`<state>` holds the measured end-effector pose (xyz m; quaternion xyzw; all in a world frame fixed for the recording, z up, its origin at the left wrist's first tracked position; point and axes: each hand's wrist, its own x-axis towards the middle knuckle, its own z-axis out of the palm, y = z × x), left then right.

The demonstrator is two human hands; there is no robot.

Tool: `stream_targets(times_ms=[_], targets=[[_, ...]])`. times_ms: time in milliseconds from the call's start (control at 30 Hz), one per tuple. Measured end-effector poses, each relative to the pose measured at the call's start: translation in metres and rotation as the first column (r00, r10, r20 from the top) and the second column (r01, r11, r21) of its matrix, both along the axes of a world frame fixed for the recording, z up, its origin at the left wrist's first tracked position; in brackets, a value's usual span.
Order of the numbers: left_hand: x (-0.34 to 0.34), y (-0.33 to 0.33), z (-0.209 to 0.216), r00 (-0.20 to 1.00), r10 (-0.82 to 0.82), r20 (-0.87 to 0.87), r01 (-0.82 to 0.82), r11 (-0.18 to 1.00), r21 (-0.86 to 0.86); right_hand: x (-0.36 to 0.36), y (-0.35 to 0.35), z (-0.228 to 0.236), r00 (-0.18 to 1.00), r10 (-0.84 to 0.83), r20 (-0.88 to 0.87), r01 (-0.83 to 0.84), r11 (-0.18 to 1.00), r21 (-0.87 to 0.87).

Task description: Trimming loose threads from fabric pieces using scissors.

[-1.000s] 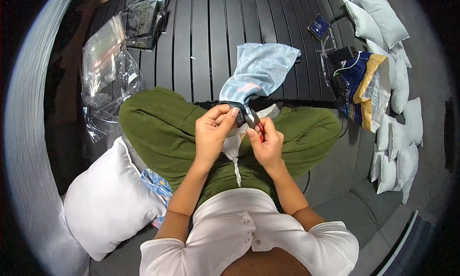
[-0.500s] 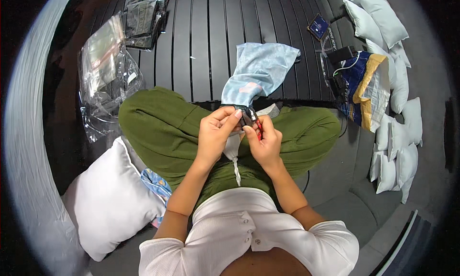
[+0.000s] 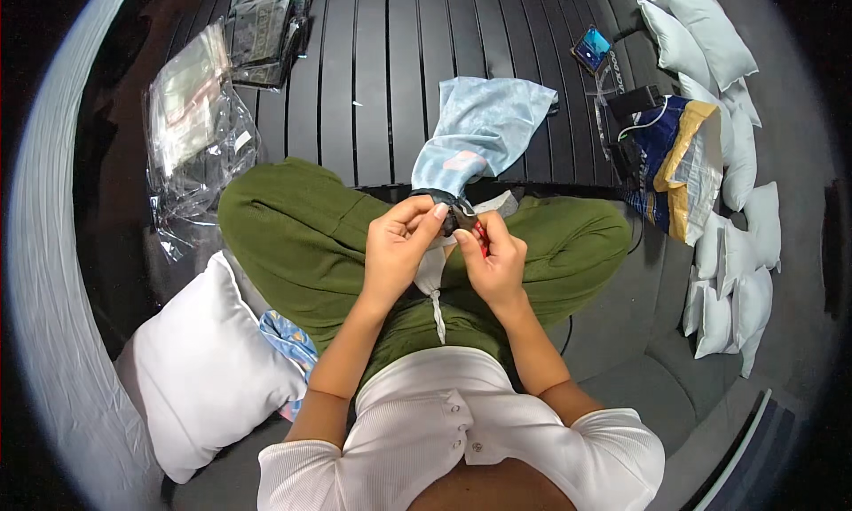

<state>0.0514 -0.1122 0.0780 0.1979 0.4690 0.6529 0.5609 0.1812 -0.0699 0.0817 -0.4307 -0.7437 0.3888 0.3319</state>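
A light blue patterned cloth (image 3: pixel 486 125), with a pink patch, lies over the slatted table's near edge and reaches down to my hands. My left hand (image 3: pixel 397 245) pinches its dark edge (image 3: pixel 433 195) between thumb and fingers. Close beside it, my right hand (image 3: pixel 493 264) is closed around a small red-handled cutting tool (image 3: pixel 483 237), which looks like snips. Its dark end meets the dark edge of the cloth, mostly covered by my fingers. Both hands are above my lap, over my crossed legs in green trousers (image 3: pixel 293 227).
Clear plastic bags (image 3: pixel 191 120) and dark packets (image 3: pixel 266 31) lie on the black slatted table (image 3: pixel 373 85). At the right are a phone (image 3: pixel 591 49), a blue-and-yellow bag (image 3: pixel 679 169) and several white pillows (image 3: pixel 710 31). A white cushion (image 3: pixel 213 369) rests at my left.
My right hand has turned slightly, and less of the red-handled tool shows. The dark edge of the cloth has shifted a little in my fingers. The phone screen is brighter.
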Motion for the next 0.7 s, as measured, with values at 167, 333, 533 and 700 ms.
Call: stream_targets(times_ms=[167,333,533,700], targets=[[0.004,-0.0005,0.0034,0.954,0.08,-0.289,-0.074,0.997,0.032,0.0011,-0.0006,-0.0022,1.0,-0.006,0.004,0.006,1.0,-0.005],[-0.0005,-0.0029,0.0003,0.91,0.045,-0.412,-0.047,0.999,0.003,0.0013,-0.0008,-0.0016,1.0,0.008,0.015,-0.008,1.0,-0.006],[0.0,-0.0032,-0.0007,0.942,0.07,-0.329,-0.063,0.998,0.032,-0.0006,-0.0017,-0.0005,1.0,0.01,0.016,-0.009,1.0,-0.012],[-0.0031,-0.0039,-0.0011,0.903,0.076,-0.423,-0.062,0.997,0.048,-0.0084,0.0022,0.0046,1.0,0.024,0.014,-0.024,1.0,0.001]])
